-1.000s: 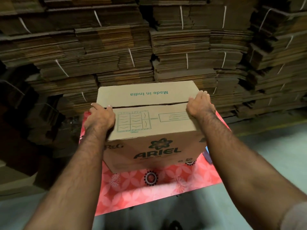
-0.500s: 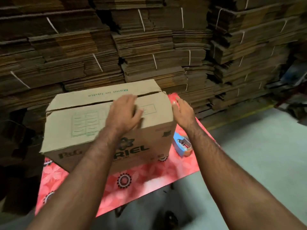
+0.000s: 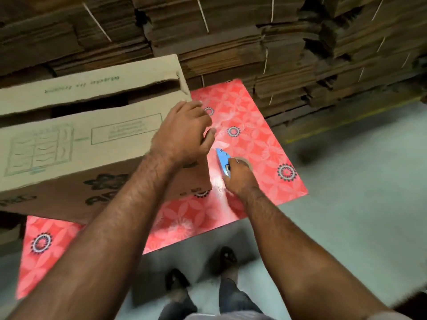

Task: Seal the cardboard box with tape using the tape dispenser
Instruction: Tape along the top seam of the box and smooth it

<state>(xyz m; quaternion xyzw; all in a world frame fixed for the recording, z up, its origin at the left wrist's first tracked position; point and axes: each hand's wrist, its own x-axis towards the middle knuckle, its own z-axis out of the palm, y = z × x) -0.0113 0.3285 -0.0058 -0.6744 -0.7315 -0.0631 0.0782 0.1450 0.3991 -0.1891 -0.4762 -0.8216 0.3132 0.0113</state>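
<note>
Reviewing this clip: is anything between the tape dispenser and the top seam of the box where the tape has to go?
The right hand grips the tape dispenser on the red table, beside the cardboard box. The left hand hovers at the box's near right corner, along that path. The flaps are gaping, not closed.

Right hand around tape dispenser

both arms extended; left hand loosely curled, right hand clenched.

A red flowered tabletop carries the cardboard box and blue tape dispenser.
</note>
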